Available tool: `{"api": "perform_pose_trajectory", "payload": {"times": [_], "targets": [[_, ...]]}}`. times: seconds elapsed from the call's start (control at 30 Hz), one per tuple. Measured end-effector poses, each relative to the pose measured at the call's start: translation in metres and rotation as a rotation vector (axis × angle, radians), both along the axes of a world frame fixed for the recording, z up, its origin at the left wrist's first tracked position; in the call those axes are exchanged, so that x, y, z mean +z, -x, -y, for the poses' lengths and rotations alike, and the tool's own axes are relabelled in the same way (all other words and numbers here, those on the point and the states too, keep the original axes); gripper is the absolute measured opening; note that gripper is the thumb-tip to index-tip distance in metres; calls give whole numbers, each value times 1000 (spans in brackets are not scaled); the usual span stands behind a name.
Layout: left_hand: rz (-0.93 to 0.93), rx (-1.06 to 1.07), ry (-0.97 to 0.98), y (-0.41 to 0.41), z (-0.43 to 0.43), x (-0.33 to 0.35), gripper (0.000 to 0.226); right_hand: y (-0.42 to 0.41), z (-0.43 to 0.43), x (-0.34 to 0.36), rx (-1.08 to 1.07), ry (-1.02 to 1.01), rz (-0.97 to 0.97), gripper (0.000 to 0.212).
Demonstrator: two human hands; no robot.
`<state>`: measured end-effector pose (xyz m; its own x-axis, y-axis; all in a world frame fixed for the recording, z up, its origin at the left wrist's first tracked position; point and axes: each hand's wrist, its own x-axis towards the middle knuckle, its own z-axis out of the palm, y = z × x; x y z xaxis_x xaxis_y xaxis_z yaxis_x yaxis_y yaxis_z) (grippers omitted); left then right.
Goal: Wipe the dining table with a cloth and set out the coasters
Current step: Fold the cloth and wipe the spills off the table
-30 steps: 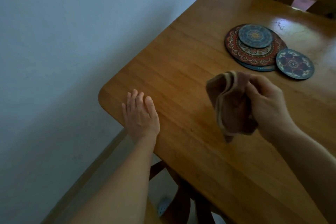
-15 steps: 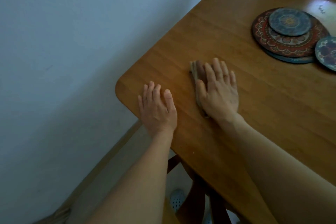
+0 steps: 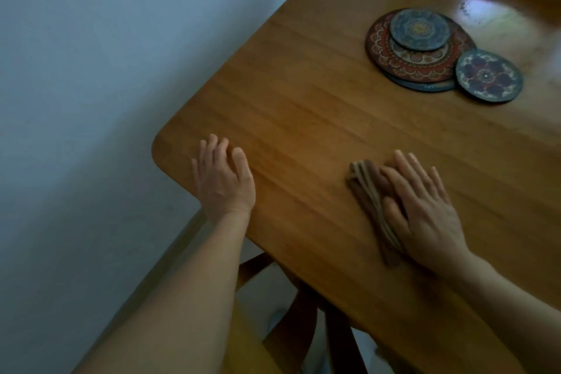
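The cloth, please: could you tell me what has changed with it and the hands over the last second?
The right hand brought the bunched cloth down from mid-air onto the table, pressed it flat, then slid it rightward, away from the left hand. The left hand stayed flat by the table corner, and the stacked coasters stayed where they were.

Plain bluish wall, dim light

Bare table lies open; coasters crowd its far side.
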<state>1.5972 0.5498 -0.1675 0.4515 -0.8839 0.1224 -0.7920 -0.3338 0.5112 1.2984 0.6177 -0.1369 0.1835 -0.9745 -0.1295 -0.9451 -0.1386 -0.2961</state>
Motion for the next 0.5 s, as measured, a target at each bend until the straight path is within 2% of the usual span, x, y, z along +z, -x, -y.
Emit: {"api": "perform_pose_trajectory", "payload": {"times": [0.13, 0.23, 0.3, 0.37, 0.5], "targets": [[13, -5, -9, -1, 0, 0, 70, -18, 50, -2, -319, 63, 13, 55], [14, 3, -13, -2, 0, 1, 67, -61, 85, 1, -412, 18, 42, 61], [12, 8, -11, -1, 0, 3, 68, -91, 92, 1, -321, 15, 56, 75], [6, 10, 0, 0, -1, 5, 74, -119, 83, 0, -115, 40, 55, 84], [-2, 9, -4, 0, 0, 7, 74, -134, 76, -3, 309, 70, -3, 65]]}}
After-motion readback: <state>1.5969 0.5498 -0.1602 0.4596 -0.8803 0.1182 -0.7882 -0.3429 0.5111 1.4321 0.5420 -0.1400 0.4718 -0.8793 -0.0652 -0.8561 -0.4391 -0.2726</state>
